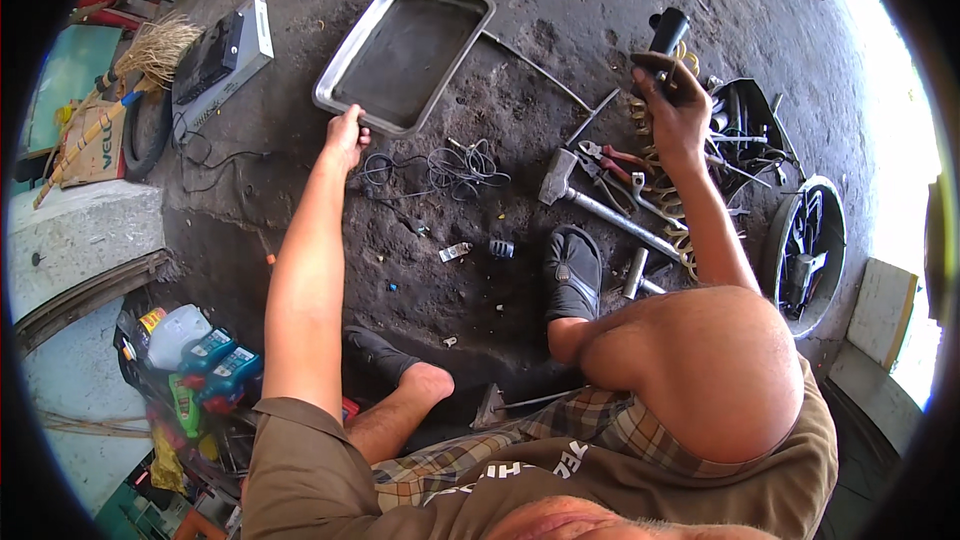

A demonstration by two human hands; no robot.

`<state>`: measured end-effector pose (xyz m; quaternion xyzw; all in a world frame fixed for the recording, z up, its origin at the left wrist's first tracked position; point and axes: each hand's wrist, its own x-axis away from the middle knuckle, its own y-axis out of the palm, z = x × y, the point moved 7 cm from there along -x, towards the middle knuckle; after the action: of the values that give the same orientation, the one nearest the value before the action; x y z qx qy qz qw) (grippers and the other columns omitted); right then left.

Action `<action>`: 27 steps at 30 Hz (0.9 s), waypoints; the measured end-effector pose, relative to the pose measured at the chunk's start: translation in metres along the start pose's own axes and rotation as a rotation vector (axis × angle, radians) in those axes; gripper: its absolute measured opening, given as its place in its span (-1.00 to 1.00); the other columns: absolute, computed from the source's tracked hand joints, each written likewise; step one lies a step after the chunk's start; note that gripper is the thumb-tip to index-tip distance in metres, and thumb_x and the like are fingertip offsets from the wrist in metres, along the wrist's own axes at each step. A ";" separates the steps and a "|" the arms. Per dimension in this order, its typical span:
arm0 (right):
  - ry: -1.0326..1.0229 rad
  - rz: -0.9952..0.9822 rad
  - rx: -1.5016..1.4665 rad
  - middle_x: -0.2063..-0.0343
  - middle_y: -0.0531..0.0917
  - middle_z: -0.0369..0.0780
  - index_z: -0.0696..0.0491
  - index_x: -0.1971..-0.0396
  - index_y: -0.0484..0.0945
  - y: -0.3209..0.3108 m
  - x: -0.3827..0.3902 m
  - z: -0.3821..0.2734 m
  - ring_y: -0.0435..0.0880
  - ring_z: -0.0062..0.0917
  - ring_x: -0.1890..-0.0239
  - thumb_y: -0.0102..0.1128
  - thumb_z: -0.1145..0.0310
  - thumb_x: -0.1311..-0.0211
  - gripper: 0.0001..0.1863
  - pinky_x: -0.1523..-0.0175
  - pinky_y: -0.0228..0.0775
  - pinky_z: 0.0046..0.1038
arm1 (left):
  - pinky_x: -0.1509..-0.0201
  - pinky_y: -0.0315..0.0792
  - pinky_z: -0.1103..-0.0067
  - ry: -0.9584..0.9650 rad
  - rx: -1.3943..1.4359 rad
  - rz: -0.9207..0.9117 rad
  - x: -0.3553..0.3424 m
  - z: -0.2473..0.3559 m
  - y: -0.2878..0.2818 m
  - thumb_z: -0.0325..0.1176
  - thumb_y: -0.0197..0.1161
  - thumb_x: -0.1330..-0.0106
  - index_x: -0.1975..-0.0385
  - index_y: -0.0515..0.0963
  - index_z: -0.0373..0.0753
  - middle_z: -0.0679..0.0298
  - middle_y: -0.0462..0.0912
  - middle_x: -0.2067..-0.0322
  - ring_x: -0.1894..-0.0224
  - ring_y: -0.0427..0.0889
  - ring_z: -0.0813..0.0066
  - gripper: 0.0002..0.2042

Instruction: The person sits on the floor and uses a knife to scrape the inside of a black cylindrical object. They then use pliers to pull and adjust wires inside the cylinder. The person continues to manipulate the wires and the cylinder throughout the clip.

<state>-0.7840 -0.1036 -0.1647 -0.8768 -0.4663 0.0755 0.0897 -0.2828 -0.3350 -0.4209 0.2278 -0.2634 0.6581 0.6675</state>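
My left hand is closed on the near left corner of a shallow rectangular metal tray. The tray's inside looks dark, with no parts visible in it. Out to the right, my right hand grips a dark piece with a black cylinder and a flat brownish plate; its exact kind does not show. Behind and below that hand runs a pale coiled hose. Nearby on the ground lie a sledgehammer, red-handled pliers and a T-shaped metal tool.
A loose tangle of grey cable and a small tube lie between my arms. To the right stands a round tub of dark parts. Bottles crowd the lower left; a straw broom leans at the upper left.
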 end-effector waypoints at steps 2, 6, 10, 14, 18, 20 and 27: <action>-0.038 0.067 -0.030 0.25 0.75 -0.38 0.10 -0.02 0.77 -0.011 -0.002 0.002 0.57 -0.78 0.31 0.44 0.44 -0.41 -0.77 0.20 0.41 -0.66 | 0.56 0.37 0.61 -0.017 0.027 0.001 0.003 -0.002 -0.005 -0.21 0.30 -0.44 0.18 0.55 -0.26 0.31 0.45 0.44 0.52 0.48 0.54 -0.77; -0.041 0.213 -0.093 0.18 0.77 -0.32 0.17 -0.03 0.75 -0.033 -0.008 -0.001 0.67 -0.72 0.20 0.41 0.50 -0.42 -0.76 0.06 0.54 -0.62 | 0.51 0.48 0.59 -0.070 -0.004 0.029 0.007 0.001 -0.032 -0.33 0.35 -0.40 0.28 0.56 -0.22 0.30 0.53 0.45 0.52 0.52 0.51 -0.87; 0.009 0.291 -0.126 0.17 0.79 -0.30 0.19 -0.04 0.74 -0.043 -0.008 0.007 0.69 -0.70 0.18 0.40 0.51 -0.43 -0.76 0.03 0.57 -0.61 | 0.39 0.60 0.46 0.087 -0.177 0.321 0.031 0.016 -0.056 -0.38 0.45 -0.33 0.23 0.64 -0.30 0.23 0.61 0.42 0.45 0.62 0.40 -0.84; -0.022 0.284 -0.101 0.17 0.80 -0.30 0.18 -0.04 0.74 -0.051 0.000 0.019 0.69 -0.70 0.18 0.42 0.48 -0.42 -0.75 0.02 0.56 -0.60 | -0.08 0.55 0.27 1.028 -0.626 0.441 0.134 0.058 0.035 -0.13 0.49 -0.33 -0.03 0.63 -0.30 0.09 0.69 0.13 0.07 0.69 0.15 -0.57; -0.047 0.221 -0.037 0.17 0.80 -0.31 0.16 -0.04 0.75 -0.037 0.004 0.022 0.67 -0.71 0.19 0.41 0.43 -0.44 -0.75 0.03 0.53 -0.59 | -0.30 0.54 0.19 1.340 -1.221 -0.300 0.226 0.030 0.176 -0.08 0.58 -0.20 -0.43 0.43 0.08 0.08 0.44 -0.38 -0.32 0.53 0.10 -0.25; -0.019 0.182 -0.058 0.24 0.77 -0.34 0.12 -0.04 0.76 -0.019 0.007 0.017 0.63 -0.74 0.25 0.44 0.38 -0.43 -0.74 0.11 0.47 -0.63 | -0.35 0.50 0.12 1.235 -1.727 -0.280 0.211 -0.016 0.180 -0.20 0.51 -0.24 -0.54 0.29 0.26 0.08 0.41 -0.42 -0.43 0.43 0.00 -0.18; -0.072 0.146 -0.007 0.37 0.73 -0.40 0.08 -0.02 0.78 -0.011 0.015 0.015 0.48 -0.80 0.44 0.48 0.33 -0.40 -0.73 0.35 0.28 -0.67 | -0.04 0.60 0.19 0.875 -1.439 -0.425 0.214 0.037 0.092 -0.50 0.34 -0.07 0.13 0.65 -0.10 0.21 0.62 0.15 0.01 0.69 0.03 -0.68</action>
<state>-0.7874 -0.0837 -0.1779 -0.9055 -0.4042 0.1117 0.0642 -0.3775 -0.1937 -0.2574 -0.4790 -0.2870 0.2216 0.7994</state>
